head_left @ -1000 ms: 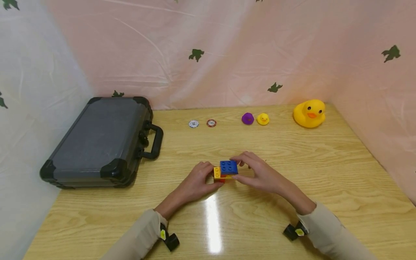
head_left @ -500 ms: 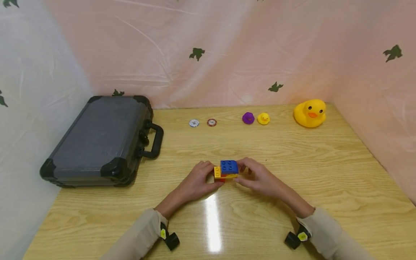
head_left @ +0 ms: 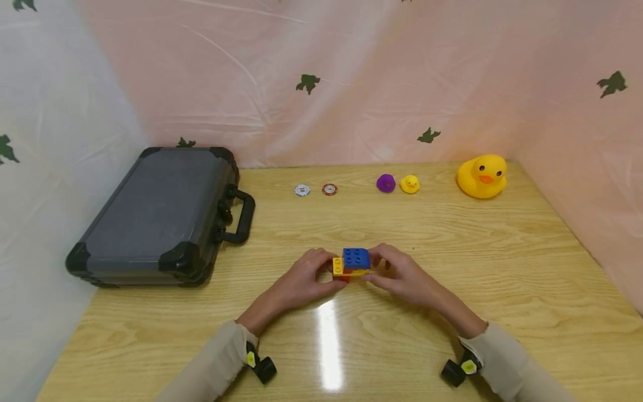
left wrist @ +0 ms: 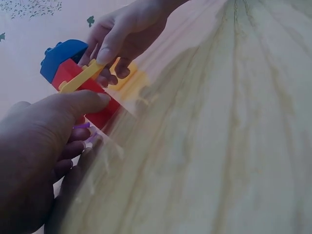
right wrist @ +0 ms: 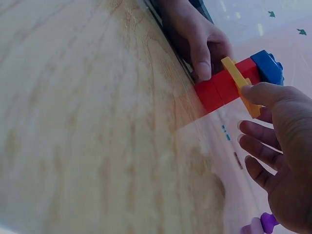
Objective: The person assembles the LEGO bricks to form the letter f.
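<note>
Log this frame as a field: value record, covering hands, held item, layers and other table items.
left hand: fingers grip the left side of the stack
right hand: fingers grip the right side of the stack
held item: small stack of plastic toy building bricks, standing on the wooden table
layers: blue studded brick on top, thin yellow plate below it, red bricks at the bottom
left rear: closed grey hard case with black handle
far edge: two poker chips, purple duck, small yellow duck, large yellow rubber duck
</note>
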Available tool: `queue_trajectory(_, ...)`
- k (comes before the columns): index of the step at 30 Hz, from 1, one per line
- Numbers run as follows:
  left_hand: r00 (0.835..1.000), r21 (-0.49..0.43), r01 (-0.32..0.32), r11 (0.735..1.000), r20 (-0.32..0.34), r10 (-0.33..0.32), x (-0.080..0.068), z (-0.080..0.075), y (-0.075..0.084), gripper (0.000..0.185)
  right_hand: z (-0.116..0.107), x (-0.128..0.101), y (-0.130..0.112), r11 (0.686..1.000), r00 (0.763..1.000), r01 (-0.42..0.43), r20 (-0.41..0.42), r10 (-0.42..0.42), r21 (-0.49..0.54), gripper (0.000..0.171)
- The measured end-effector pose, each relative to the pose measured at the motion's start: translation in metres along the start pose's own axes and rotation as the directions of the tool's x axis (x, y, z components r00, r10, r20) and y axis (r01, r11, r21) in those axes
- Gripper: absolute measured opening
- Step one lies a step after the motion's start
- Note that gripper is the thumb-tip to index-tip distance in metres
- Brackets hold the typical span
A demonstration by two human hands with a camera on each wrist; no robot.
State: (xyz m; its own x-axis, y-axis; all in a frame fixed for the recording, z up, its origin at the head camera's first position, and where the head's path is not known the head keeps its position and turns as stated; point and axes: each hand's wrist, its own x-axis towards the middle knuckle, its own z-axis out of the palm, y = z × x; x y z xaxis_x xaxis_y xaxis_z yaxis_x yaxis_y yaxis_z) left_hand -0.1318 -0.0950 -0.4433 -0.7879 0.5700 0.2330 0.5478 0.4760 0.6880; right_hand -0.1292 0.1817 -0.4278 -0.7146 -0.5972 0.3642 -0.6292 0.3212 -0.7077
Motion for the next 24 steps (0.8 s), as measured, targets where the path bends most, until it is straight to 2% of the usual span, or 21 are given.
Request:
queue_trajectory(4,1.000,-0.024,0.011,1.000,-0.006,-0.011,-0.0031,-0.0044,0.0000,0.050,0.0002,0.0004,-0.0005,1.000,1.000,0.006,0.000,-0.006,0.003,0.037)
queue_trajectory(8,0.999,-0.027,-0.007,1.000,-0.054,0.006,-0.0064,-0.0075,-0.0004,0.052,0.0004,0.0008,-0.0012,1.000,1.000,-0.003,0.000,0.003,0.001,0.036)
queue_trajectory(14,0.990,-0.015,-0.076,0.997,-0.124,0.073,-0.0084,-0.0096,-0.0013,0.044,0.0007,0.0000,-0.0009,1.000,1.000,-0.025,0.003,0.025,-0.006,0.034)
queue_trajectory(24,0.981,-0.011,-0.110,0.994,-0.163,0.107,-0.0083,-0.0095,0.0014,0.037,0.0006,0.0001,-0.0017,0.999,0.999,-0.038,-0.010,0.038,-0.021,0.029)
